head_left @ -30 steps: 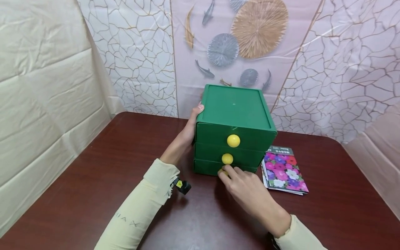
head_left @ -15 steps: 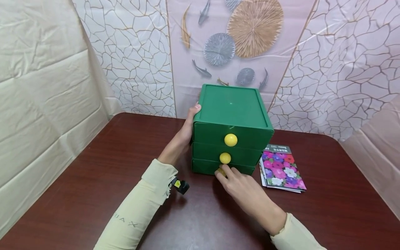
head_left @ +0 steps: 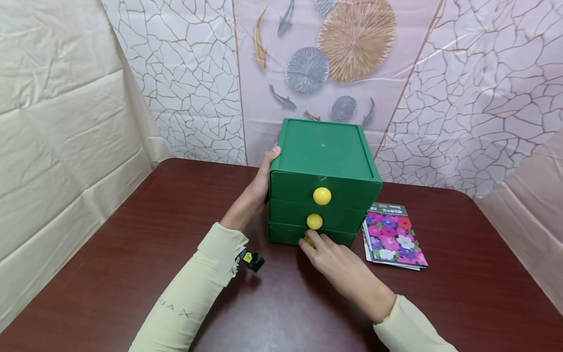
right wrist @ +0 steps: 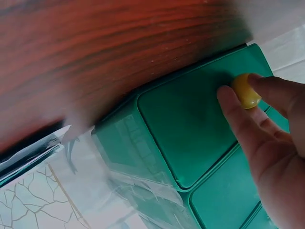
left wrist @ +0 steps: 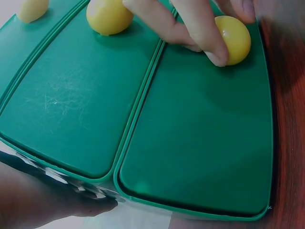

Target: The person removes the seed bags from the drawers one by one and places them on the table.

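1. Right hand (head_left: 336,264) is clamped by its fingers on the bottom knob (left wrist: 239,40), at the front of the green cabinet (head_left: 325,146). The left hand (head_left: 258,182) rests along the cabinet's left side, its visible part rather straight; the rest is hidden.
2. The cabinet stands upright on the counter (head_left: 132,234).
3. On the cabinet's front, the top drawer (head_left: 292,188), middle drawer (head_left: 288,214) and bottom drawer (head_left: 283,233) all look closed. I judge that only the grasp is complete; if the hold is for pulling, all the pulling is left, but I cannot tell this.
4. Just right of the cabinet, the flower packets (head_left: 391,234) lie flat, touched by neither hand.
5. On the cabinet's front, the top knob (head_left: 322,196) and middle knob (head_left: 314,221) are not gripped.
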A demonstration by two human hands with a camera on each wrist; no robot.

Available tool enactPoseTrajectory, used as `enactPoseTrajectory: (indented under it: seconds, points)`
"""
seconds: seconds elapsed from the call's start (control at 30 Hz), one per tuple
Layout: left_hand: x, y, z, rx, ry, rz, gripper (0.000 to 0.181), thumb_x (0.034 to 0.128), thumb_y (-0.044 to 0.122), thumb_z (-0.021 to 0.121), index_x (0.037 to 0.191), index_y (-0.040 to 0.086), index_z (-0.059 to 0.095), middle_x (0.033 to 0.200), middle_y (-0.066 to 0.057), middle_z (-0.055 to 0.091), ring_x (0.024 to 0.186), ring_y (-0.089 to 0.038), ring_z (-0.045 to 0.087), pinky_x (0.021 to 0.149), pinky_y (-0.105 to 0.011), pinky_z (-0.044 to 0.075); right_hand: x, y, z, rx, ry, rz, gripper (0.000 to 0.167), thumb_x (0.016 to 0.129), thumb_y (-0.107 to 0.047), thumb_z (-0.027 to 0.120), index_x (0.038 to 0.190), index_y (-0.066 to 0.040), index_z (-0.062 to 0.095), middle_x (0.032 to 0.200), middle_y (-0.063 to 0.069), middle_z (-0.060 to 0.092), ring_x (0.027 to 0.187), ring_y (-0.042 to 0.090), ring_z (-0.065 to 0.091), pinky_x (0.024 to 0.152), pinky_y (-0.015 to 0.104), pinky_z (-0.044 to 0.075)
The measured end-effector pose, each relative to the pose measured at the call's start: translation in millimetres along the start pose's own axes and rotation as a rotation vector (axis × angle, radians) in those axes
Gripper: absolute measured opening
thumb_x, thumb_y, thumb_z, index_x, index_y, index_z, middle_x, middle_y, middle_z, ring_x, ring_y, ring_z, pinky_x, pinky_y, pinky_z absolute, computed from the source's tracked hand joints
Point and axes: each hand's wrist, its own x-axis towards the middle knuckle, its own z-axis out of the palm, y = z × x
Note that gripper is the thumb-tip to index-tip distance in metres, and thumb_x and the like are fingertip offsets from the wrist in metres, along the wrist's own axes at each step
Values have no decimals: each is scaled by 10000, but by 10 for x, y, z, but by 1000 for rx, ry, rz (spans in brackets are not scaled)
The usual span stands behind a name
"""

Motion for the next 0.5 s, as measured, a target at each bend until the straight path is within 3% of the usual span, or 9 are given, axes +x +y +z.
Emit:
enactPoseTrajectory:
  seconds: [0.13, 0.4, 0.5]
  points:
    - [-3, 12, -14, 8, 10, -15, 873, 954, 667, 291, 1714, 322, 37, 1742, 20, 97, 1508, -178, 196, 1216, -458, 185, 11, -5, 15, -16, 14, -3, 428, 855, 73, 824, 1252, -14, 691, 1202, 132, 577, 876, 236, 659, 536, 297, 553]
    - [-11, 22, -18, -34, 15, -4, 817, 973, 664, 309, 1706, 354, 121, 1661, -23, 269, 1410, -202, 322, 1178, -452, 247, 1, 5, 7, -55, 35, -21, 395, 853, 69, 825, 1218, -14, 700, 1176, 122, 585, 816, 211, 647, 508, 277, 529]
    - [6, 9, 8, -37, 3, 0, 818, 970, 666, 306, 1705, 366, 108, 1659, -7, 265, 1408, -187, 314, 1177, -447, 243, -25, 13, -21, -58, 31, -24, 391, 846, 72, 829, 1206, -16, 704, 1169, 122, 581, 800, 201, 642, 497, 273, 519]
